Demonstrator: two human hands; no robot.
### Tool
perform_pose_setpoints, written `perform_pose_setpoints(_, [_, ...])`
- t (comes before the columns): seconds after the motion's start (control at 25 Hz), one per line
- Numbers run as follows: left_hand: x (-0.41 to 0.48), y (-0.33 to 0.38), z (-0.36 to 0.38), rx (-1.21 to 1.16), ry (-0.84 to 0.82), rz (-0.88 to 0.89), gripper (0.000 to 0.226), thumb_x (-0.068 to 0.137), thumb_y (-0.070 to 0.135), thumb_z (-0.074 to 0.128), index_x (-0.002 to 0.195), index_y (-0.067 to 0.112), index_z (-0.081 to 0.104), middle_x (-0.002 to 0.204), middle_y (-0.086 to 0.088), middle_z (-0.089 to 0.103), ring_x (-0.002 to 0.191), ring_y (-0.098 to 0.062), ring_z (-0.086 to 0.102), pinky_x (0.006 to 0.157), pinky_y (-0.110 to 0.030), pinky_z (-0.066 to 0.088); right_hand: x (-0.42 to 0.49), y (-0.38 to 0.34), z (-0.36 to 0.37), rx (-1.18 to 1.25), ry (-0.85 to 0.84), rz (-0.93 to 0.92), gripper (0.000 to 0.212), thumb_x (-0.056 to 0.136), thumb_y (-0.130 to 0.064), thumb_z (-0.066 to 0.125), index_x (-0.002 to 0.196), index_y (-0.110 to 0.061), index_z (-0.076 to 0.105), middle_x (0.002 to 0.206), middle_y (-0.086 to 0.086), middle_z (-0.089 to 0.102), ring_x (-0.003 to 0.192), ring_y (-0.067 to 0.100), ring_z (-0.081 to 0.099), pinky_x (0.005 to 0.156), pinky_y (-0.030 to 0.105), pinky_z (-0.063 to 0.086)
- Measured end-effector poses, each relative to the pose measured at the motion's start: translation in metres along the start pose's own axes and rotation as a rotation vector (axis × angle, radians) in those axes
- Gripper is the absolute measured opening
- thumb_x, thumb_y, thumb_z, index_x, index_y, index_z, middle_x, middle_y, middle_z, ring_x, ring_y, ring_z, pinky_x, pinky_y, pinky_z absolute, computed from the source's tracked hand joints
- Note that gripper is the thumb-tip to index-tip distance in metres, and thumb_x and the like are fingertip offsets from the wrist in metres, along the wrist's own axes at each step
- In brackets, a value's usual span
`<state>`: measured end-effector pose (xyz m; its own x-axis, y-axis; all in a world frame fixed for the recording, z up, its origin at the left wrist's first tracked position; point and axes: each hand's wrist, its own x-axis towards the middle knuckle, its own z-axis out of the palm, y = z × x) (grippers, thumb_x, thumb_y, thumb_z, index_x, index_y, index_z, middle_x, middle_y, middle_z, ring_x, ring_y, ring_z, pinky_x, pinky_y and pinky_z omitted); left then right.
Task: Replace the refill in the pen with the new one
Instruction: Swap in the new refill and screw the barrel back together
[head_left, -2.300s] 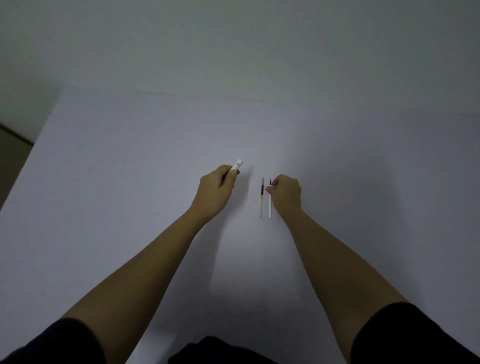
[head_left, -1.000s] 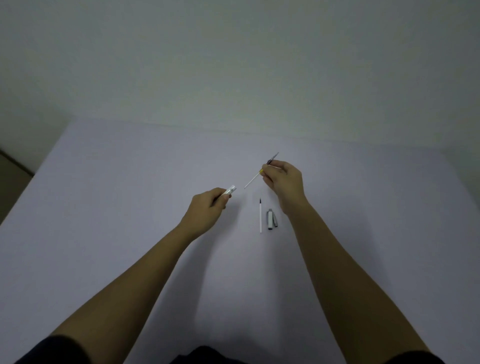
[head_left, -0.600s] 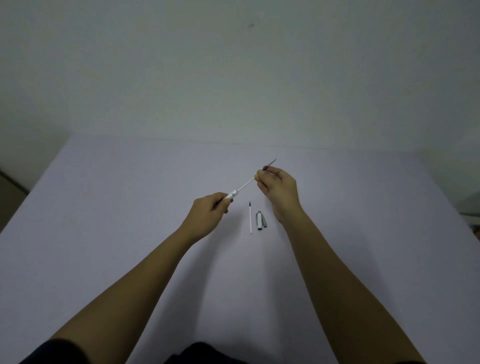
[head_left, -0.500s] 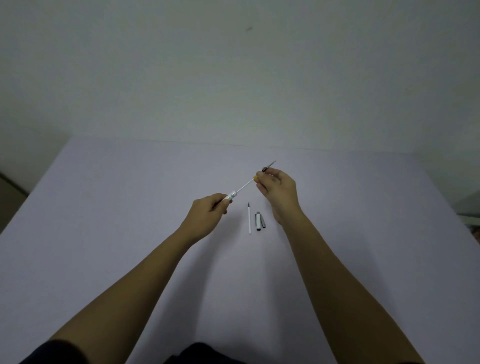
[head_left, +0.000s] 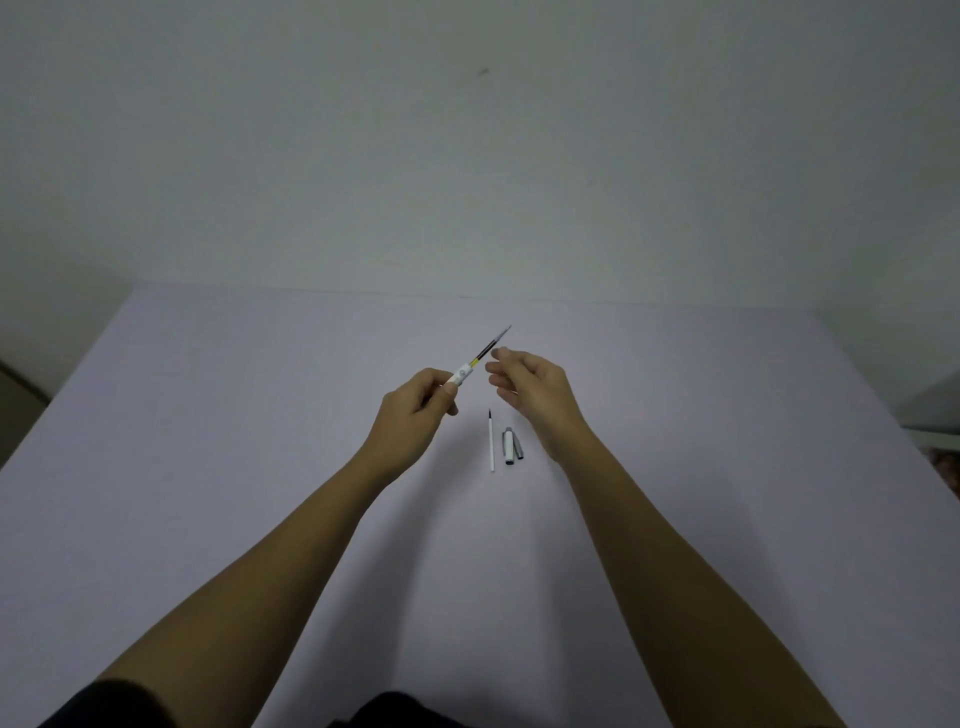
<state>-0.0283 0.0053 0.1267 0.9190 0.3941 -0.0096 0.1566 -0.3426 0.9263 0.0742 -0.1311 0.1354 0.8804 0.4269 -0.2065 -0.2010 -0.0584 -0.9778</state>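
My left hand (head_left: 415, 410) grips the white pen barrel (head_left: 460, 375), held above the table and tilted up to the right. A refill (head_left: 488, 349) with a yellow band, a black section and a grey tip sticks out of the barrel's open end. My right hand (head_left: 530, 384) hovers just right of that refill, fingers apart and holding nothing. On the table below lie a thin white refill (head_left: 491, 441) with a dark tip and, to its right, a short grey-and-white pen part (head_left: 511, 445).
The pale lavender table (head_left: 208, 467) spans the view, with its far edge against a plain light wall (head_left: 467, 156). A darker gap shows past the table's left edge, and some blurred items sit beyond the right edge.
The refill held by my right hand has gone into the barrel in my left hand. My right hand has let go and opened. The barrel has risen slightly.
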Motion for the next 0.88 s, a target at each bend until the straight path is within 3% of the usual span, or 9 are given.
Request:
perform_pose_setpoints(0.08, [0.002,0.002,0.001,-0.065,0.018,-0.014,0.016,0.095,0.032,0.046,0.096,0.024,0.061,0.076,0.008,0.064,0.059,-0.007,0.045,0.059,-0.025,0.039,0.006,0.009,-0.006,-0.034,0.030,0.035,0.024,0.089,-0.044,0.053,0.093,-0.025,0.067,0.090,-0.007,0.071,0.088,0.006,0.067,0.077,0.018,0.053])
perform_pose_setpoints(0.2, [0.006,0.002,0.003,-0.104,0.023,-0.033,0.018,0.095,0.031,0.046,0.098,0.021,0.061,0.076,0.007,0.063,0.062,-0.014,0.043,0.061,-0.030,0.039,0.017,0.032,-0.023,-0.214,0.190,0.087,0.020,0.090,-0.031,0.054,0.094,-0.017,0.068,0.085,-0.004,0.070,0.086,0.013,0.066,0.088,0.030,0.053])
perform_pose_setpoints(0.28, [0.009,0.000,0.004,-0.107,0.027,-0.050,0.018,0.095,0.031,0.046,0.098,0.021,0.061,0.076,0.007,0.063,0.062,-0.014,0.043,0.060,-0.028,0.038,0.023,0.050,-0.037,-0.428,0.260,0.108,0.021,0.089,-0.024,0.056,0.098,-0.010,0.069,0.089,0.004,0.072,0.091,0.020,0.067,0.086,0.028,0.051])
perform_pose_setpoints(0.4, [0.013,-0.007,0.005,-0.107,0.026,-0.067,0.019,0.096,0.030,0.045,0.100,0.021,0.060,0.077,0.006,0.063,0.060,-0.011,0.042,0.057,-0.025,0.038,0.031,0.075,-0.051,-0.710,0.242,0.105,0.020,0.089,-0.016,0.057,0.101,-0.007,0.069,0.102,0.013,0.072,0.097,0.025,0.065,0.080,0.022,0.044])
perform_pose_setpoints(0.56, [0.023,-0.018,0.006,-0.091,0.022,-0.102,0.019,0.096,0.031,0.045,0.100,0.022,0.060,0.077,0.007,0.062,0.058,-0.009,0.042,0.055,-0.023,0.037,0.046,0.101,-0.057,-0.875,0.172,0.164,0.021,0.086,-0.009,0.060,0.104,-0.003,0.067,0.108,0.016,0.070,0.101,0.028,0.064,0.087,0.030,0.047])
perform_pose_setpoints(0.76, [0.036,-0.030,0.010,-0.063,0.010,-0.142,0.019,0.096,0.030,0.044,0.101,0.020,0.060,0.077,0.006,0.062,0.061,-0.012,0.043,0.058,-0.026,0.039,0.054,0.120,-0.053,-0.909,0.088,0.212,0.024,0.079,-0.012,0.068,0.100,-0.001,0.066,0.102,0.016,0.071,0.098,0.028,0.064,0.078,0.025,0.044])
perform_pose_setpoints(0.88, [0.042,-0.035,0.015,-0.066,-0.001,-0.151,0.019,0.096,0.030,0.044,0.101,0.021,0.060,0.077,0.007,0.062,0.060,-0.012,0.043,0.058,-0.027,0.039,0.061,0.123,-0.052,-0.944,0.092,0.203,0.020,0.079,-0.011,0.066,0.097,-0.002,0.067,0.102,0.015,0.071,0.100,0.029,0.063,0.083,0.030,0.046])
